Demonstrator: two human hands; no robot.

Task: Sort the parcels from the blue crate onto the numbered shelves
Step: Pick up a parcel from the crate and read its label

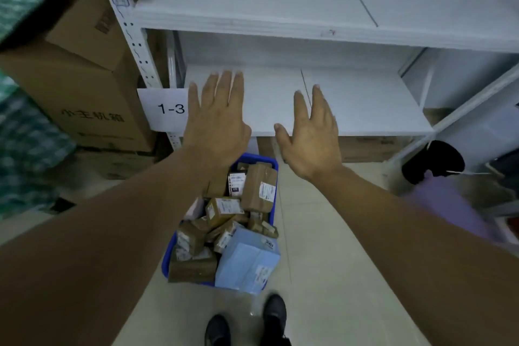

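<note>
A blue crate [254, 159] stands on the floor in front of my feet, piled with several brown cardboard parcels [259, 187] and one larger light-blue box [247, 260] at its near end. Above it, my left hand [216, 118] and my right hand [310, 132] are stretched out flat, fingers straight, over the front of a white shelf [365, 104]. Neither hand holds anything. A paper label reading 1-3 [170, 108] hangs at that shelf's left corner. A second white shelf [252, 8] lies above, bare where visible.
Large brown cartons [84, 78] are stacked left of the shelf's upright post. A black round object [432, 161] and purple items sit on the floor at the right. More cartons [373, 147] show under the shelf. My two black shoes [247, 323] stand on the tiled floor.
</note>
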